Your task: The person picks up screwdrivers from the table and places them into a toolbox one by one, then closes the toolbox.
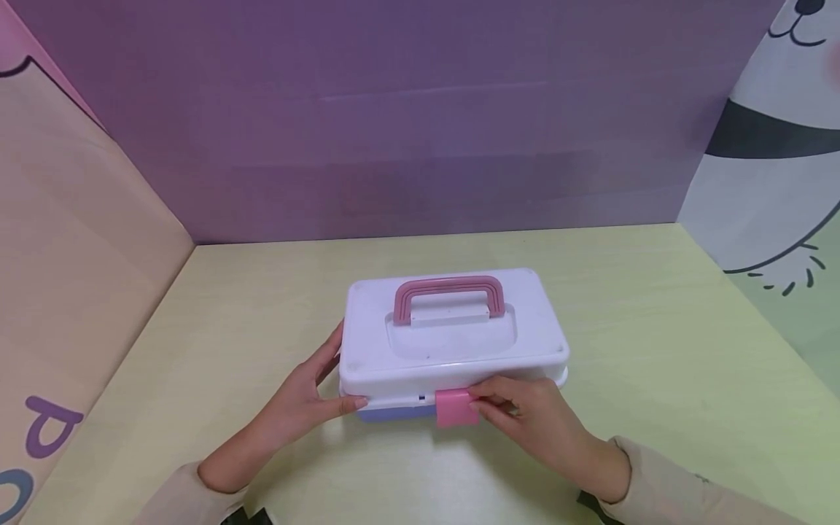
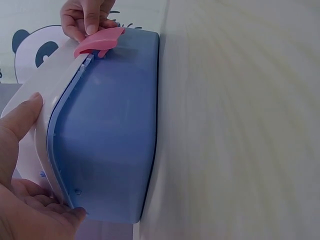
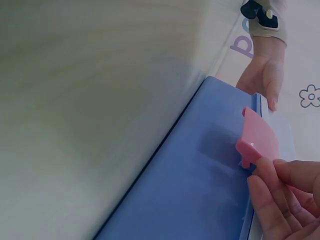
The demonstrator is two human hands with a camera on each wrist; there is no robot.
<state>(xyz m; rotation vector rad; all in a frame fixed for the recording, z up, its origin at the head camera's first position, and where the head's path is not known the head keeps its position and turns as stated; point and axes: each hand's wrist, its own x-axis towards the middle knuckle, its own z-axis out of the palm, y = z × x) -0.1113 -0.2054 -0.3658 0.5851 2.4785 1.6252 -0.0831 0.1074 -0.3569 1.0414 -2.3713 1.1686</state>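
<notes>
- Left hand [image 1: 298, 405]: clasping the near left corner of the storage box [image 1: 453, 335], thumb on the white lid.
- Right hand [image 1: 538, 419]: pinching the pink latch [image 1: 455, 407] at the box front.
- Box: between both hands, on the desk [image 1: 656, 328].

The counter [image 1: 656, 328] is viewed from above and forward by the head camera, while the box [image 1: 453, 335] is seen close and low along its blue base from opposite ends by the wrist cameras, the pink latch [image 2: 100, 41] being shared by all three.
</notes>
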